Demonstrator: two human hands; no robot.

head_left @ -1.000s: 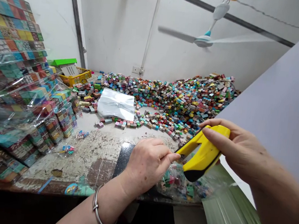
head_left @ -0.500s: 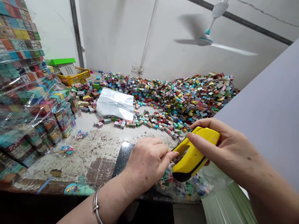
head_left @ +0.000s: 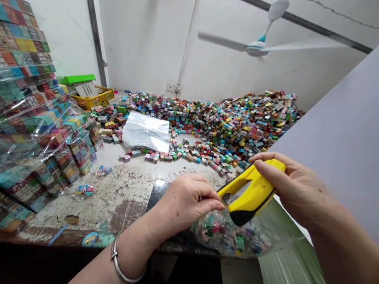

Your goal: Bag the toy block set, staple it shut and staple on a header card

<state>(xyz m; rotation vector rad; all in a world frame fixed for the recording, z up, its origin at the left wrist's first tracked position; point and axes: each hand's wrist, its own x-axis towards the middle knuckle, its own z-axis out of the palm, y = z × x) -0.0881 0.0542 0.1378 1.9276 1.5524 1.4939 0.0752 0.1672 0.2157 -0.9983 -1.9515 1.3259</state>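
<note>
My right hand is wrapped round a yellow-and-black stapler, whose jaws are apart and point down to the left. Close to the jaw tip, my left hand has thumb and forefinger pressed together. What that pinch holds, if anything, is hidden or too small to make out. Below both hands lies a clear plastic bag of small colourful pieces, partly over a dark speckled slab.
Small patterned blocks are heaped along the wall. A silvery plastic sheet lies before them, and wrapped block stacks rise at left. A yellow basket stands behind. Small packets lie on the worn tabletop.
My right hand has drawn the stapler slightly to the right, away from my left hand. The stapler's jaws look wider apart, and more of the clear bag shows. My left hand still pinches.
</note>
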